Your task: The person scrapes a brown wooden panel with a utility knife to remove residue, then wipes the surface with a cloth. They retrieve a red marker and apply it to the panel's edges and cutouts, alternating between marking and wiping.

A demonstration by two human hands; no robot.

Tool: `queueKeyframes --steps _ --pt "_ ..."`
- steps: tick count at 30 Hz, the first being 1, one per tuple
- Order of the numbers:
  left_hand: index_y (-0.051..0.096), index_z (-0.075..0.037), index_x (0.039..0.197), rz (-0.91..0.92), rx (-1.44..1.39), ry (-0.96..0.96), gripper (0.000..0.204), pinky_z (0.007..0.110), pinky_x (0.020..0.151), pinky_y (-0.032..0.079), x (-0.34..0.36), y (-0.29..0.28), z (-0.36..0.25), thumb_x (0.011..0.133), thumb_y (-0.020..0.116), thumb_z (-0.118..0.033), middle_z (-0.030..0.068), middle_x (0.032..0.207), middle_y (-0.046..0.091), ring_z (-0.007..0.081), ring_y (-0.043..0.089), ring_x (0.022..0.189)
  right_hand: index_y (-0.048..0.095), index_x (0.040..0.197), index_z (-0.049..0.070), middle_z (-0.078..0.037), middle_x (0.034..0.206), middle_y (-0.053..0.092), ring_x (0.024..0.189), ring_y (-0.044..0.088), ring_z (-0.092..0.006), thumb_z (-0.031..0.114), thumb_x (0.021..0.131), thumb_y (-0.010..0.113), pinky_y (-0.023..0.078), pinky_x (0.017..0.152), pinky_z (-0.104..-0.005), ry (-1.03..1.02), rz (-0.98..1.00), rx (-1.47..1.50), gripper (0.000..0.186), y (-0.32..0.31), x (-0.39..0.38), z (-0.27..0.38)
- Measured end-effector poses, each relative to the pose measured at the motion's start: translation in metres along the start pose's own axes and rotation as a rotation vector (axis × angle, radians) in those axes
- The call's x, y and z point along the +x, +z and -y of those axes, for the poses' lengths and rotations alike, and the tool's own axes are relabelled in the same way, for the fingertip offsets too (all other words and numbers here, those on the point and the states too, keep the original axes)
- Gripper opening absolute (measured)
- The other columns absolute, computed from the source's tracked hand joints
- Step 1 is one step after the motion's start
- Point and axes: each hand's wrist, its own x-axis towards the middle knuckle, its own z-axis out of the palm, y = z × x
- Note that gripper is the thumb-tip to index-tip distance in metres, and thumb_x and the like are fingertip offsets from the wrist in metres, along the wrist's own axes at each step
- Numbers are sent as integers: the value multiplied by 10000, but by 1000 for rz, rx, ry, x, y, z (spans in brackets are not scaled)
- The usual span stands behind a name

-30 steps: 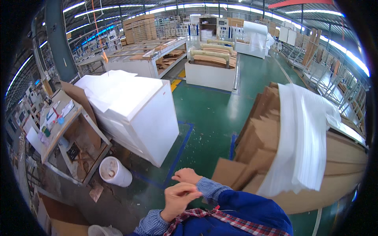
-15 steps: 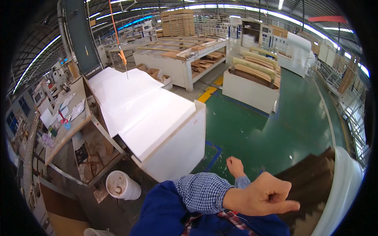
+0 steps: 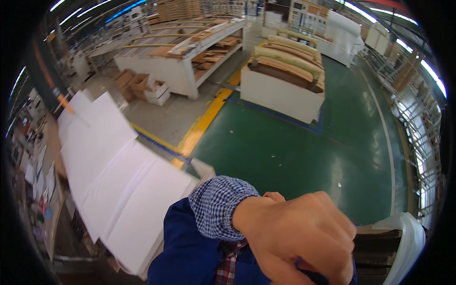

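Green floor (image 3: pixel 294 161) ahead: your left hand (image 3: pixel 304 237) loosely clenched, seemingly empty; right hand (image 3: pixel 274 195), can't tell. White sheeting (image 3: pixel 413 240) looks light, soft; pinch edges.

- I see only a sliver of the right hand (image 3: pixel 274 195) behind the left hand (image 3: pixel 299 228).
- The lower edge crops the left hand; I can't tell whether its curled fingers hold anything.
- The orange hanging tool (image 3: pixel 65 104) blurs for me.
- Clutter (image 3: pixel 42 209) at far left is too smeared to name.
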Motion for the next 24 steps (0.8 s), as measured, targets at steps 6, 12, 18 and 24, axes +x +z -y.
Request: queueKeyframes --steps 6,12,18,24 --pt "356 -64 573 27 -38 -179 320 269 387 252 19 -164 27 848 510 -10 107 559 431 218 388 424 672 816 53 -174 819 650 784 630 -344 318 754 597 503 701 -421 350 -178 -87 282 -68 24 -138" --pt "635 18 728 -163 129 262 283 273 333 249 26 -300 91 887 594 -212 20 507 426 140 381 389 671 793 57 -191 800 639 764 620 -364 277 782 550 496 685 -448 847 -144 -99 252 -68 5 -259" --pt "494 -34 640 54 700 87 260 263 387 260 17 -472 114 847 601 -150 50 585 417 142 369 439 660 776 47 -199 796 634 765 617 -368 275 785 547 495 679 -452 888 66 -174 255 -123 171 -303" --pt "577 -67 762 21 869 636 104 206 351 208 57 -604 188 835 538 -5 -18 500 385 76 335 385 649 759 37 -207 791 628 765 614 -373 272 789 544 495 673 -456 94 -283 -840 259 -266 415 -426"
